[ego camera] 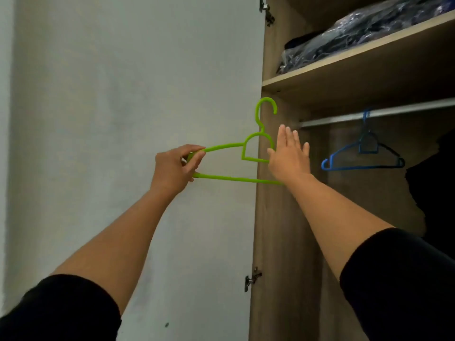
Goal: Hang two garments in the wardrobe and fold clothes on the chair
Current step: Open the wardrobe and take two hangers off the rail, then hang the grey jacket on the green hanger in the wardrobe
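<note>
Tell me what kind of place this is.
Probably a bedroom or dressing area, at an open wardrobe: a hanging rail with a blue hanger, a shelf of bagged clothes, and a green hanger in the left hand.

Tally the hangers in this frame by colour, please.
Green hanger, held by the left hand: 1
Blue hanger, on the rail: 1
Black hanger, on the same rail behind the blue one: 1
Total: 3

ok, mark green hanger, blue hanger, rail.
green hanger (234, 178): head view, bottom bar.
blue hanger (364, 166): head view, bottom bar.
rail (406, 110): head view, bare middle stretch.
</note>
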`<state>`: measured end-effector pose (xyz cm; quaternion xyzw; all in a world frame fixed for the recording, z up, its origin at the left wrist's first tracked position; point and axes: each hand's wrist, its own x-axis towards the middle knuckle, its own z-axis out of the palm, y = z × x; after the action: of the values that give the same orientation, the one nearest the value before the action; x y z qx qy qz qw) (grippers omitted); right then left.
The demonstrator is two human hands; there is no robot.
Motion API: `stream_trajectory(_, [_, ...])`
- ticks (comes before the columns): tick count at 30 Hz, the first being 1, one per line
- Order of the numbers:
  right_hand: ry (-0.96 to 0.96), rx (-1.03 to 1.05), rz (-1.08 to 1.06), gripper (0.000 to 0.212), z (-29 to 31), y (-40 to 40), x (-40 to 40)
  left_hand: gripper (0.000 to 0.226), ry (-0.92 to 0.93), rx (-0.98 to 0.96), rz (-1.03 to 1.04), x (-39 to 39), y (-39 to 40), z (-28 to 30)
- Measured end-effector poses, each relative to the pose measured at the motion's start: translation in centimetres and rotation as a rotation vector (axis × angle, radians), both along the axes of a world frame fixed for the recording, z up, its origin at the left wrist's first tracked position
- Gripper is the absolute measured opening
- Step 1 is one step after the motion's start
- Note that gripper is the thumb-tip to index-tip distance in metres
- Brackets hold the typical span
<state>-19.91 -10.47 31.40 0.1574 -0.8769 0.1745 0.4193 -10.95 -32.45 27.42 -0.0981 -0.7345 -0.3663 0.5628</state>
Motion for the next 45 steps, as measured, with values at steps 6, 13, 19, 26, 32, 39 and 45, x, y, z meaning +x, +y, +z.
stream_trajectory(6, [-0.085,-0.005,0.251,0.055,-3.2,-8.6,8.0,0.014,-0.026,0.030,0.246,13.6,-6.4,-2.5])
stream_trajectory(13, [0.064,0.074,0.545,0.057,-7.5,-16.0,20.8,0.028,-0.303,-0.243,0.761,30.5,-10.6,-5.8])
stream_trajectory(19, [0.028,0.076,0.876,0.056,-8.7,-22.5,31.5,0.029,-0.513,-0.231,0.948,41.7,-12.4,-6.4])
stream_trajectory(26, [-0.067,0.138,1.144,0.048,-9.5,-28.1,39.6,0.028,-0.601,-0.099,1.195,52.5,-13.4,-7.3])
stream_trajectory(32, [-0.012,0.148,1.314,0.037,-10.5,-33.0,44.0,0.027,-0.631,-0.008,1.358,57.4,-14.5,-7.7])
stream_trajectory(39, [-0.018,0.180,1.385,0.031,-12.5,-37.2,48.2,0.029,-0.714,0.067,1.458,62.3,-16.9,-9.9])
stream_trajectory(45, [-0.097,0.118,1.332,0.028,-14.5,-40.1,51.0,0.047,-0.753,0.194,1.529,67.2,-20.4,-11.7])
